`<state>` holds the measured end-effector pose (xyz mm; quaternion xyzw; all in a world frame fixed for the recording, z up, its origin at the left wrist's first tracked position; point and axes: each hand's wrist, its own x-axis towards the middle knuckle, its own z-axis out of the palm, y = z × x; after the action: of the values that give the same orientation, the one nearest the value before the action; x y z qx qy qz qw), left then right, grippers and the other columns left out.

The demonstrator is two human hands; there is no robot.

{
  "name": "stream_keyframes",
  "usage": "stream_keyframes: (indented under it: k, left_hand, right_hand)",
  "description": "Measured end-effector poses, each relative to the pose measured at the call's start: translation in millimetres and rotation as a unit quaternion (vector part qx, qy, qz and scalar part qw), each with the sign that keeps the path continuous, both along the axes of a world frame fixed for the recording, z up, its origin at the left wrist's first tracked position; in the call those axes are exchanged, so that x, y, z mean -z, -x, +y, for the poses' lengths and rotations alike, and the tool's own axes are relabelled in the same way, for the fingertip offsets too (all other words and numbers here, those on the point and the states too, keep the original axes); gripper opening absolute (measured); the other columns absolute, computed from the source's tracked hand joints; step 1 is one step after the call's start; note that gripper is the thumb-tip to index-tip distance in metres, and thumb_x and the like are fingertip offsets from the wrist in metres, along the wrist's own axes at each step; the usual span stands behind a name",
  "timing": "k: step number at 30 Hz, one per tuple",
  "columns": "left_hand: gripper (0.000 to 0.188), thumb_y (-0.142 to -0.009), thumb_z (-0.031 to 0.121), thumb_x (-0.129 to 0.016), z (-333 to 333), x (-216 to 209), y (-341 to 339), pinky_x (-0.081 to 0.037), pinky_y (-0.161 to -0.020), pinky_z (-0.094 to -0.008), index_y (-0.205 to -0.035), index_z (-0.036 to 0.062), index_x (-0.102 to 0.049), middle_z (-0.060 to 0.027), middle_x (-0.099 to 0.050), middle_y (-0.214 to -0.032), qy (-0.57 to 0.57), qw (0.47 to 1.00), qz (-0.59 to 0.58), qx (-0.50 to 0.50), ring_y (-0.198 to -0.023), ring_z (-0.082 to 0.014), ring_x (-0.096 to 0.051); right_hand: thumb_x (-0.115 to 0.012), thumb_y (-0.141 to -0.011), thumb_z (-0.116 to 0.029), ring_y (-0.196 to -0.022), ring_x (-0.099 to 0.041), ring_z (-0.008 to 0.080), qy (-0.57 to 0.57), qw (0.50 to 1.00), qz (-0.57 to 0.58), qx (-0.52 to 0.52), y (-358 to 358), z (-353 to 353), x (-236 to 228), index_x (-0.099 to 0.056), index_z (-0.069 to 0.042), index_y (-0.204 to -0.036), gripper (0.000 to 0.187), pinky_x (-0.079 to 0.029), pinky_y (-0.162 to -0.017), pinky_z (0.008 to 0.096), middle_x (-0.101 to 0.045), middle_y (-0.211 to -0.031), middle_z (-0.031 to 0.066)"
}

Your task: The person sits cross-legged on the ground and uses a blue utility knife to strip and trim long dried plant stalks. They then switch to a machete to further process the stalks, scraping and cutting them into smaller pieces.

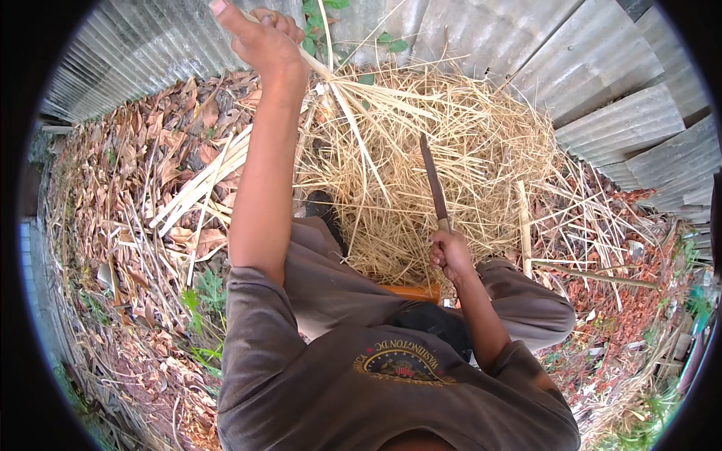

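Observation:
My left hand (269, 39) is raised at the far left with its fingers closed around a bundle of pale split strips (346, 94), perhaps bamboo. The thumb stands out to the left. From the fist the strips fan out to the right and down over a heap of straw-like shavings (466, 113). In front of my body, my right hand (450, 254) grips the handle of a long, dark-bladed knife (433, 177). The blade points away from me over the heap, apart from the bundle.
Corrugated metal sheets (481, 37) wall off the far side. Longer pale strips (199, 188) lie on dry leaves (113, 180) at left. A short pale stick (524, 218) lies right of the heap. Something orange (410, 292) shows between my legs; a dark shoe (325, 210) rests near the heap.

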<state>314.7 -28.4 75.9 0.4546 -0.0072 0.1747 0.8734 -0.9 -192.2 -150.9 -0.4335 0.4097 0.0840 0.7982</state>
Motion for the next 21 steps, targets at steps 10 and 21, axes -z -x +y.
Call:
stream_keyframes:
  k: [10,21]
  left_hand:
    - [0.067,-0.090,0.074,-0.026,24.1,10.2,-13.8,-0.022,-0.052,-0.0298,-0.067,0.0119,-0.030,-0.0002,-0.022,-0.057,-0.027,0.998,-0.001,-0.062,-0.051,-0.0159,-0.023]
    - [0.068,-0.090,0.075,-0.030,26.3,14.8,-27.8,-0.025,-0.043,-0.0290,-0.064,0.0123,-0.029,0.0008,-0.026,-0.054,-0.016,0.999,-0.023,-0.022,-0.043,-0.0133,-0.027]
  right_hand:
    - [-0.058,-0.086,-0.005,-0.045,-0.042,0.0062,0.309,0.917,-0.252,0.032,-48.5,17.5,-23.4,-0.052,-0.004,-0.071,0.016,-0.033,-0.041,0.0245,-0.047,-0.054,0.0002]
    - [-0.054,-0.085,-0.011,-0.038,-0.035,0.0131,0.013,0.993,0.100,-0.056,-82.0,26.1,104.0,-0.046,-0.009,-0.070,0.017,-0.029,-0.036,0.0322,-0.037,-0.048,-0.0002]
